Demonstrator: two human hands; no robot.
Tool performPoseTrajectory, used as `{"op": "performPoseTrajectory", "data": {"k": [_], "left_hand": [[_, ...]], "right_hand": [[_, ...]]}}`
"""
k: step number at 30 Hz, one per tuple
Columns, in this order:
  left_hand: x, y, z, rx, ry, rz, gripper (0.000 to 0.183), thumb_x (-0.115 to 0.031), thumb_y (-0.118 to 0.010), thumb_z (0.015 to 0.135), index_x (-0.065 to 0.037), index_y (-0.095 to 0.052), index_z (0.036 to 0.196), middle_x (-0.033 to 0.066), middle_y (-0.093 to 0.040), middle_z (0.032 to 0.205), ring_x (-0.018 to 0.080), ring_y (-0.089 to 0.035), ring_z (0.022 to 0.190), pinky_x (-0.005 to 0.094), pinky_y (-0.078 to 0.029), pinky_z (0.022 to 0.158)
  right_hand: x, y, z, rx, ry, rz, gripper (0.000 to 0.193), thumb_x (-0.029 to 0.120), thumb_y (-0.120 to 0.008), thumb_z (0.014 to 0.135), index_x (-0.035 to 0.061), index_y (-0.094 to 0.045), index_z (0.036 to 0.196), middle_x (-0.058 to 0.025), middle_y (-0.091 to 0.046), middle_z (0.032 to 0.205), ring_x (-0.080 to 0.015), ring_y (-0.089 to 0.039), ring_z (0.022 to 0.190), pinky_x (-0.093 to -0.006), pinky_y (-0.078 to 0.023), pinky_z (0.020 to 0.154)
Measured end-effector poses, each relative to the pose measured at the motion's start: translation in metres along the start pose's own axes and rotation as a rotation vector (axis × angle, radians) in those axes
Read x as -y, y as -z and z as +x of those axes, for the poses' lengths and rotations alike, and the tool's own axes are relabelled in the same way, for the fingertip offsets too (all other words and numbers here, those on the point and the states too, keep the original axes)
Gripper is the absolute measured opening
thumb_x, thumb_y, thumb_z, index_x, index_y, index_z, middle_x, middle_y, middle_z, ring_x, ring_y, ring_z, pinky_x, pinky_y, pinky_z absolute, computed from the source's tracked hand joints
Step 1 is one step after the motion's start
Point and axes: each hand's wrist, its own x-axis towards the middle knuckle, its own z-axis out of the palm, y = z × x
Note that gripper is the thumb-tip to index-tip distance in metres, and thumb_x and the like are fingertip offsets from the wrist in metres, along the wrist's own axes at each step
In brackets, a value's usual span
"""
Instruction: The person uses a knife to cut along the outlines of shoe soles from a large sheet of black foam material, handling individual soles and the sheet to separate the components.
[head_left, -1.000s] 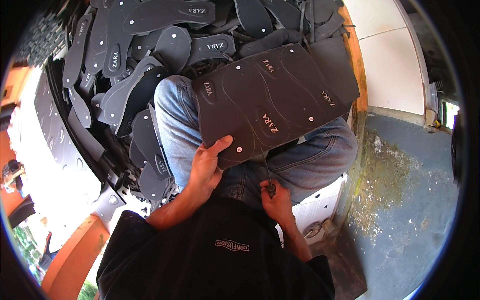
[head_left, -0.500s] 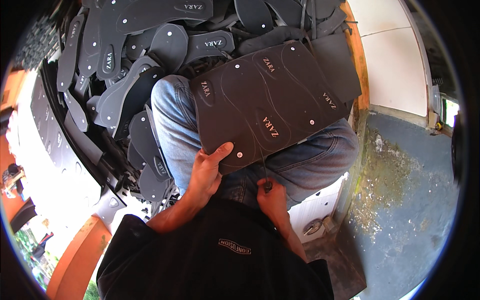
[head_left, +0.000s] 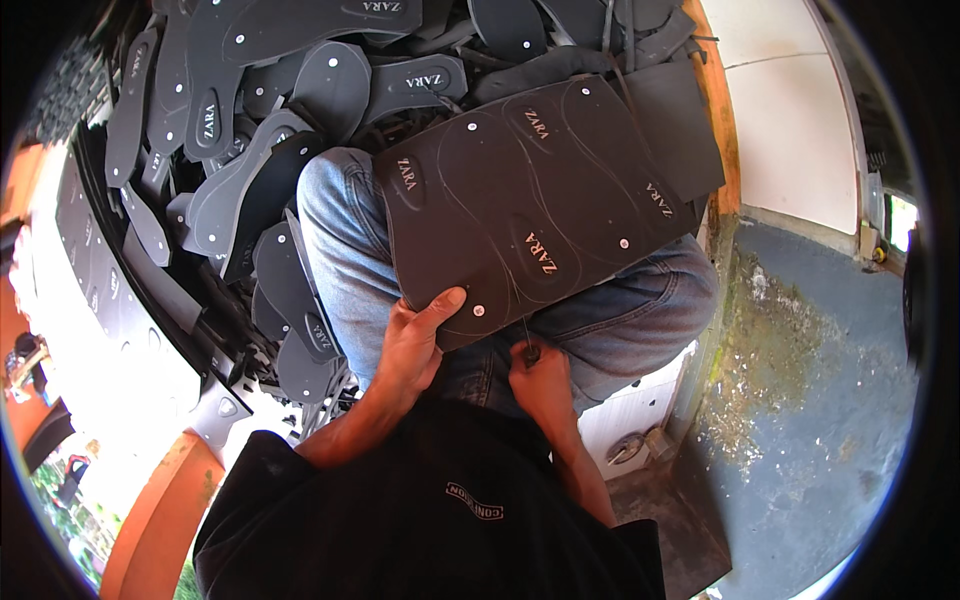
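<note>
A black foam sheet (head_left: pixel 450 215), printed with insole outlines, pale lettering and small white dots, lies tilted across my knees. My left hand (head_left: pixel 412 340) grips its near left corner, thumb on top and fingers underneath. Below the sheet's near edge, my right hand (head_left: pixel 541 378) is closed round the dark handle of a thin-bladed knife (head_left: pixel 528 335). The narrow blade points up to the sheet's near edge, by a curved line between two outlines. How deep the tip sits in the foam I cannot tell.
A heap of cut black insoles (head_left: pixel 335 90) and offcuts spreads ahead and to the left. Another dark sheet (head_left: pixel 680 125) lies beyond the held one. At the right, an orange-edged wall (head_left: pixel 780 120) meets a stained grey floor (head_left: pixel 810 380). A dark block (head_left: pixel 670 540) stands near my right elbow.
My right hand has moved slightly up and left with the knife, and less of the blade shows below the sheet's edge. The left hand and sheet are nearly where they were.
</note>
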Motion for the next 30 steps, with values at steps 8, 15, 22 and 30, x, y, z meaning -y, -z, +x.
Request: {"op": "performPoseTrajectory", "data": {"k": [8, 15, 22, 30], "left_hand": [[0.001, 0.002, 0.002, 0.017, 0.007, 0.0, 0.032, -0.009, -0.065, 0.082, 0.001, -0.055, 0.11, 0.0112, -0.062, 0.102, 0.0193, -0.064, 0.088, 0.0311, -0.056, 0.076], [0.001, 0.003, 0.002, 0.028, 0.002, -0.021, 0.032, -0.009, -0.065, 0.082, 0.0, -0.054, 0.111, 0.0105, -0.061, 0.102, 0.0196, -0.064, 0.088, 0.0304, -0.056, 0.077], [0.001, 0.008, 0.003, 0.022, 0.024, -0.015, 0.033, -0.008, -0.065, 0.082, 0.001, -0.053, 0.111, 0.011, -0.061, 0.103, 0.0197, -0.064, 0.088, 0.032, -0.057, 0.075], [-0.001, 0.007, 0.003, 0.023, 0.047, -0.046, 0.024, -0.008, -0.065, 0.083, 0.0, -0.061, 0.104, 0.0084, -0.065, 0.097, 0.0165, -0.064, 0.086, 0.03, -0.055, 0.076]], "right_hand": [[0.003, -0.009, 0.014, -0.05, 0.018, 0.008, 0.008, 0.007, -0.058, 0.074, 0.0001, -0.062, 0.075, -0.0232, -0.061, 0.073, -0.0429, -0.059, 0.074, -0.0473, -0.046, 0.066], [0.004, -0.016, 0.031, -0.038, 0.068, -0.029, 0.016, 0.011, -0.059, 0.075, -0.0035, -0.059, 0.068, -0.0249, -0.06, 0.071, -0.0448, -0.058, 0.073, -0.0494, -0.046, 0.067], [-0.004, -0.009, 0.048, 0.073, 0.126, -0.055, 0.029, 0.013, -0.063, 0.073, -0.0007, -0.058, 0.098, -0.0247, -0.059, 0.099, -0.0437, -0.053, 0.098, -0.0495, -0.042, 0.085], [-0.001, -0.004, 0.074, 0.161, 0.493, -0.12, 0.042, 0.016, -0.064, 0.078, 0.0029, -0.054, 0.117, -0.0206, -0.055, 0.118, -0.037, -0.049, 0.113, -0.0426, -0.036, 0.095]]}}
